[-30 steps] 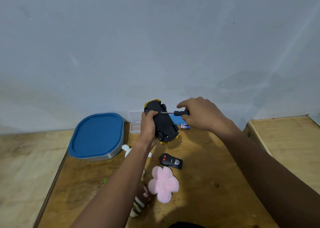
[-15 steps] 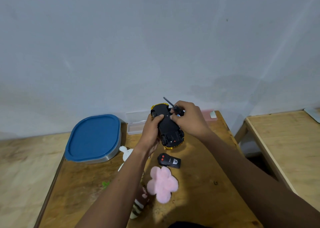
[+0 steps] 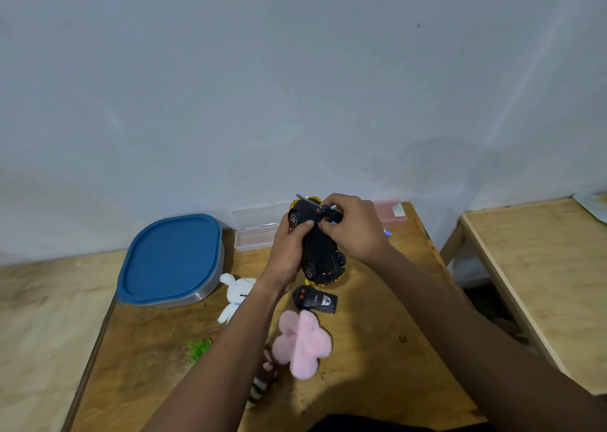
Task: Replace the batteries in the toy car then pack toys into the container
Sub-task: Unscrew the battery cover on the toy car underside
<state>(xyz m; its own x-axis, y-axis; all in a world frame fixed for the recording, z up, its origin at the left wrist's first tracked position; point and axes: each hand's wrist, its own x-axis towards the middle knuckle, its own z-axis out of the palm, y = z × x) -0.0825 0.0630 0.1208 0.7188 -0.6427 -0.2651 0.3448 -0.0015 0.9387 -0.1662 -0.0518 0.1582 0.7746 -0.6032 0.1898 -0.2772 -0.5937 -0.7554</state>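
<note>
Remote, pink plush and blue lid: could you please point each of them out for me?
remote (image 3: pixel 314 301): head view, middle of its black top face.
pink plush (image 3: pixel 302 344): head view, centre where the petals meet.
blue lid (image 3: pixel 170 257): head view, middle of its flat top.

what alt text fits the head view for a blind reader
A person's left hand holds a yellow toy car upside down over a wooden table; the right hand grips a small screwdriver at its black underside. A blue-lidded container, black remote and plush toys lie there.
</note>
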